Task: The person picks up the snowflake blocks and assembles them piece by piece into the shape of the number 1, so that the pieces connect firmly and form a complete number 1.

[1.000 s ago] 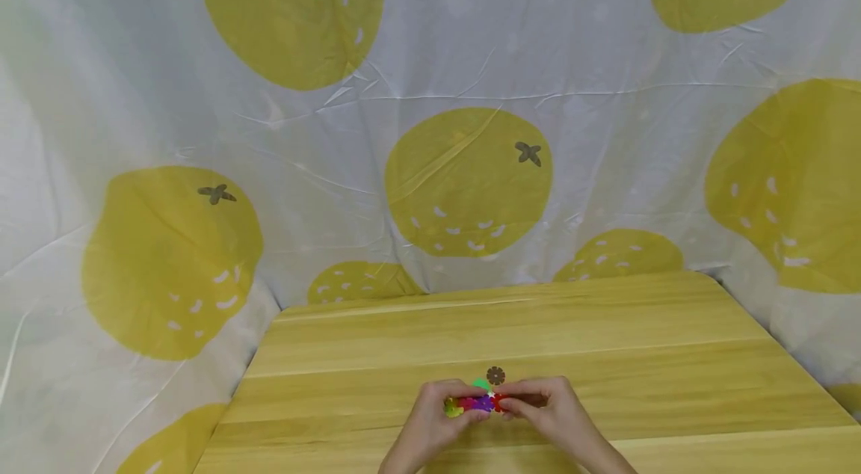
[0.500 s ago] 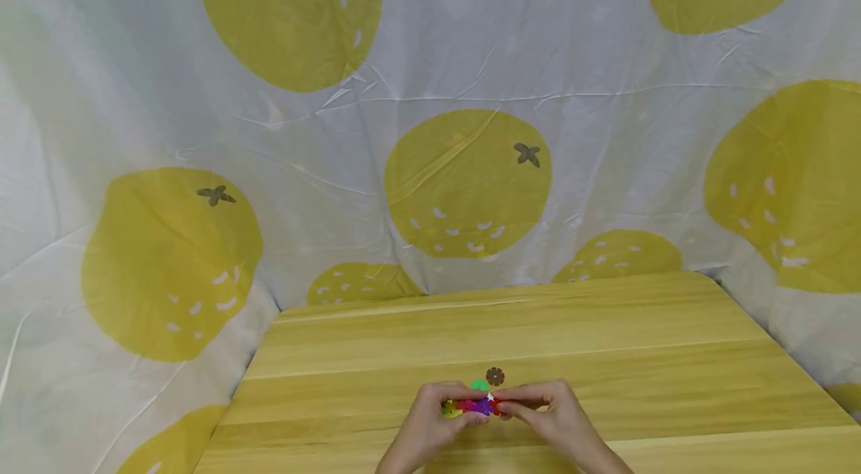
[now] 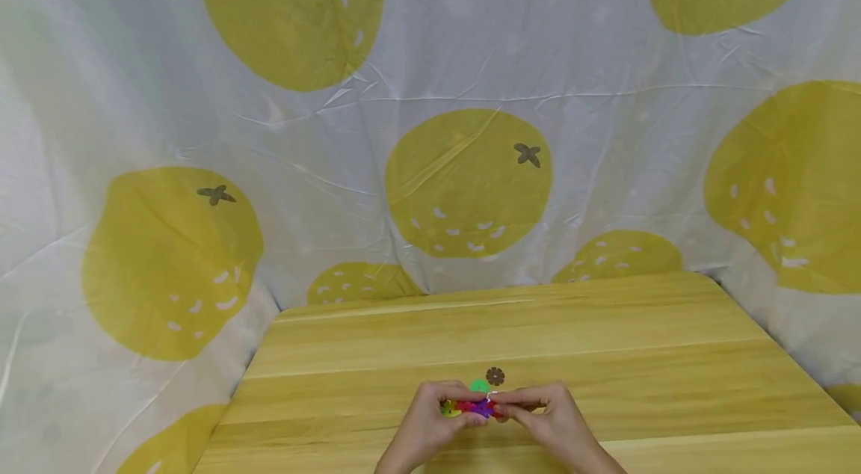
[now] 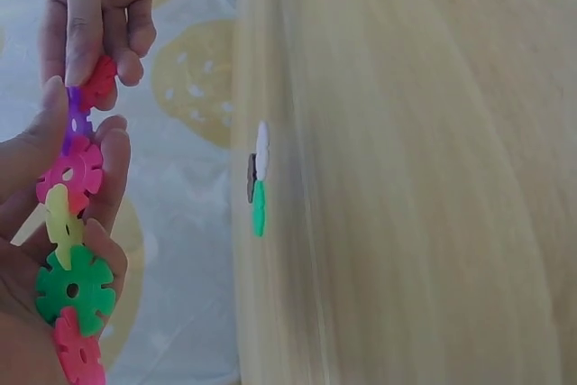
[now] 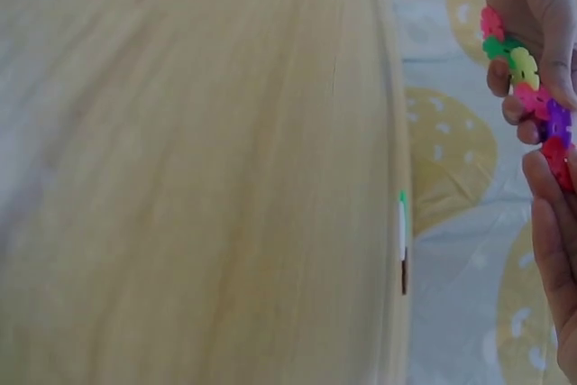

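Observation:
My left hand (image 3: 430, 418) grips a chain of interlocking notched plastic discs. In the left wrist view its links run from a pink disc (image 4: 79, 353) through a green disc (image 4: 77, 288), a yellow disc (image 4: 63, 225) and another pink disc (image 4: 83, 169) to a purple disc (image 4: 77, 119). At the purple end, my right hand (image 3: 551, 418) pinches a red disc (image 4: 99, 83) between thumb and fingers. The red disc meets the purple one, its edge partly covered by fingertips. Both hands are close together above the wooden table (image 3: 646, 377).
Just beyond the hands, a brown disc (image 3: 495, 376), a loose green disc (image 3: 479, 386) and a white disc (image 3: 492, 395) lie on the tabletop. A pale curtain (image 3: 605, 130) printed with yellow fruit hangs behind the table and at its sides.
The chain and both hands have shifted very slightly left and toward the body. Less of the red disc shows between the right fingertips. The loose discs have stayed put.

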`<state>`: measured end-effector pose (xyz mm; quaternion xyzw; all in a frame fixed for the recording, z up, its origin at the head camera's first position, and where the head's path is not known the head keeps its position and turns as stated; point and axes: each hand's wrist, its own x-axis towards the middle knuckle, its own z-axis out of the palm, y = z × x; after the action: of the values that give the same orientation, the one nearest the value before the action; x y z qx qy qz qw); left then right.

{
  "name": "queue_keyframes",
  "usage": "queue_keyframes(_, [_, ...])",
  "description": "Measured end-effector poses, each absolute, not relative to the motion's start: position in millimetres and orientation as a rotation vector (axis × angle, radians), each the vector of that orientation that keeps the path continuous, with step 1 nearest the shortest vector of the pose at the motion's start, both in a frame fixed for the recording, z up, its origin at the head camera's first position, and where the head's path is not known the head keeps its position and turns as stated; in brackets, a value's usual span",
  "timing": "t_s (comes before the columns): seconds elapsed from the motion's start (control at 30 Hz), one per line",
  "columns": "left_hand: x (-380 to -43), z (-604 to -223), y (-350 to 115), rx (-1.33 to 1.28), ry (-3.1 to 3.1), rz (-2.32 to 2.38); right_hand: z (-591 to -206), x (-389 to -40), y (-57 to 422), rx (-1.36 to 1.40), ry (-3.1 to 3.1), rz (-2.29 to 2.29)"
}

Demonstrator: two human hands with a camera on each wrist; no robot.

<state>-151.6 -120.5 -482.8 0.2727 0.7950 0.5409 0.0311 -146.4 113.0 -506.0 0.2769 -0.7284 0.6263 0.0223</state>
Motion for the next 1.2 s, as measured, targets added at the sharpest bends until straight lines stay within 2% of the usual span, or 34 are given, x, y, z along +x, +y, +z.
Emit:
queue_keyframes(0.57, [-150.6, -481.4, -125.1, 0.72, 2.395, 1.635, -504.5, -145.7, 115.8, 0.824, -2.386, 1.898])
queue_keyframes(0.83, [-151.0, -480.3, -125.5, 0.704, 2.39, 1.611, -504.9, -148.1, 116.3, 0.862, -2.341, 2.061])
queue_keyframes(1.2, [-150.8, -477.4, -127.5, 0.791, 2.473, 1.465, -504.9, -148.6, 115.5, 0.776, -2.278, 2.379])
